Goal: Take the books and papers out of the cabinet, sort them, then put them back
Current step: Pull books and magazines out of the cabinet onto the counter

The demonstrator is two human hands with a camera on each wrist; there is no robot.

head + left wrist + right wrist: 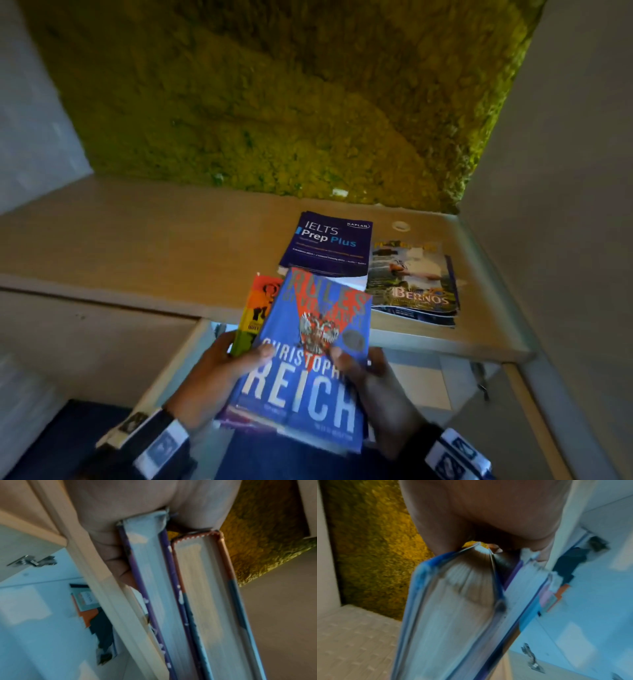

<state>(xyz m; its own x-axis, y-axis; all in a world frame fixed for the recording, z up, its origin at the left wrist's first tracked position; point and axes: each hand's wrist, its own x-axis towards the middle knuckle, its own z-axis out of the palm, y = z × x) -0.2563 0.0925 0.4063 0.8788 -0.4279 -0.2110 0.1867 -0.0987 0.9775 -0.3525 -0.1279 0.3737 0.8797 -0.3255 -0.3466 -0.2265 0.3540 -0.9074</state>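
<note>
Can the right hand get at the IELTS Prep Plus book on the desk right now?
Probably not yet. The right hand and left hand both grip a stack topped by the blue Reich novel, which overlaps the near edge of the IELTS book.

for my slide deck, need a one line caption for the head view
Both hands, left hand and right hand, hold a blue Reich novel atop a stack above the countertop.
</note>
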